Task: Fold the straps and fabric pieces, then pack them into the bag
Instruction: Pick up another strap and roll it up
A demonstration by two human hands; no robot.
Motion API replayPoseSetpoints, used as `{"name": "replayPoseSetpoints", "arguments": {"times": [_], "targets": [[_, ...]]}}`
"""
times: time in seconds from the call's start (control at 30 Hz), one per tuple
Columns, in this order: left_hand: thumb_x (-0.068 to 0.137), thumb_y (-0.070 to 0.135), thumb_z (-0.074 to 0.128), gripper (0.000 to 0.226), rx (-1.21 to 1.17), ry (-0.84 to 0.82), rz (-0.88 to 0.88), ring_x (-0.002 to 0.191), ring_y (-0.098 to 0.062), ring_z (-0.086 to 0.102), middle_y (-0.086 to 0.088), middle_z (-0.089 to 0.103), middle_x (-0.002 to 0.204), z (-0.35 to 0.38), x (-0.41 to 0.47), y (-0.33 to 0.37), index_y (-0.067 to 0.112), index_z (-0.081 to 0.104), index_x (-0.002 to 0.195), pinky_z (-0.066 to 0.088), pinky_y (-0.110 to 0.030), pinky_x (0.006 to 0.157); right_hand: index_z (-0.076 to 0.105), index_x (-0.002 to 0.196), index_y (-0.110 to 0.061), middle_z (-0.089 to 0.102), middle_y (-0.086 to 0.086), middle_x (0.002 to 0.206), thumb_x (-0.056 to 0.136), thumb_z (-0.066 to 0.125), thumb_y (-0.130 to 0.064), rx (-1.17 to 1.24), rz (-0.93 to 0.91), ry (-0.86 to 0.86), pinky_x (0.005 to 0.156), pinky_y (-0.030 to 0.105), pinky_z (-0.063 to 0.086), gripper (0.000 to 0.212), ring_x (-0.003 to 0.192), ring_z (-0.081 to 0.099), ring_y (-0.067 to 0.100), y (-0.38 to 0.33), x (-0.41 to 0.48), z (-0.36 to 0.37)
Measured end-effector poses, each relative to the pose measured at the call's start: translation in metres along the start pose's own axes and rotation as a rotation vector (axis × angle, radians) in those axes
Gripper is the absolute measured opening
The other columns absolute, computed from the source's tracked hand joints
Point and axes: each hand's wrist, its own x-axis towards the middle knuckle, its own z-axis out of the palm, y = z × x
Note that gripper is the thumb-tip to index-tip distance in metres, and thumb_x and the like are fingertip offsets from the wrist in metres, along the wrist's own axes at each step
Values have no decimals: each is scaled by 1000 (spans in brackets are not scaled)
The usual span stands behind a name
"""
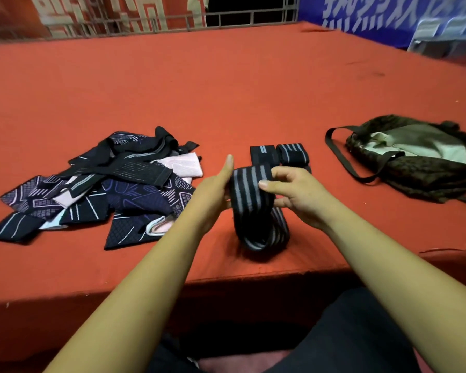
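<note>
A black strap with grey stripes (250, 200) is held up between both hands, and its lower loop rests on the red table. My left hand (213, 189) grips its left side, thumb pointing up. My right hand (296, 195) pinches the strap's top from the right, fingers curled over it. Two folded striped straps (279, 154) lie just behind my hands. A heap of dark patterned and pink fabric pieces and straps (100, 187) lies to the left. The dark bag (420, 160) lies open at the right, its pale lining showing.
The red cloth-covered table (226, 84) stretches far back to a metal railing (226, 17). Its front edge runs just below my forearms. The bag's long black strap (336, 154) loops out on the table toward the folded straps.
</note>
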Motion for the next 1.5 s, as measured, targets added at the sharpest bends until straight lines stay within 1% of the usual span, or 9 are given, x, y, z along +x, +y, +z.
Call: {"name": "replayPoseSetpoints", "arguments": {"times": [0.17,0.3,0.5,0.7,1.03,1.13,1.27,1.4,1.5], "targets": [[94,4,59,21,-61,94,196,101,-27,65,-21,69,116,-2,4,-6,13,70,110,48,-50,100,65,99,9,67,20,95,87,70,-38,-166,80,2,90,49,56,49,91,68,33,5,0,-1],[89,9,65,23,49,-50,214,99,-26,65,-26,67,113,-2,-1,-8,13,72,111,50,-45,97,71,109,-8,75,6,92,96,60,-39,-18,124,108,75,36,56,36,82,71,23,-6,11,-5],[93,4,62,15,93,10,247,91,-16,66,-8,72,97,-4,2,-2,8,70,105,50,-35,89,67,104,6,51,1,62,90,70,-24,-351,33,38,48,19,33,33,48,42,6,-31,25,-11],[89,15,68,29,34,-148,204,114,-29,66,-11,72,117,0,9,4,10,69,118,50,-44,102,70,107,-5,58,-3,57,94,63,-6,-268,-59,4,39,20,35,15,40,46,9,-76,47,-7],[88,5,61,33,-163,-515,0,99,-34,66,-21,67,113,-1,10,22,0,60,120,59,-42,77,65,97,-6,67,10,88,94,59,1,51,-248,378,62,24,56,10,66,68,18,-130,99,-29],[87,-3,63,20,-97,-505,-29,84,-22,66,-9,68,99,0,8,17,12,68,100,60,-34,67,67,95,-10,69,9,92,93,59,2,92,-288,404,69,27,56,14,74,68,21,-126,102,-33],[86,-18,56,38,106,-388,25,93,-18,66,-6,70,104,-5,15,1,12,63,109,58,-32,83,68,98,-10,70,7,92,92,60,2,70,-364,395,78,28,57,15,80,68,20,-116,98,-27],[75,-21,52,49,557,-278,99,87,-7,62,5,68,93,-19,16,-8,15,63,106,51,-15,74,70,100,-13,74,4,94,92,61,0,50,-457,413,89,33,57,17,88,71,19,-119,94,-23],[82,-17,53,43,500,-193,44,94,-11,65,8,72,94,-29,18,-16,19,68,99,52,-27,91,69,101,-12,73,3,94,92,62,-1,65,-476,424,91,34,57,16,89,71,19,-124,94,-23]]}}
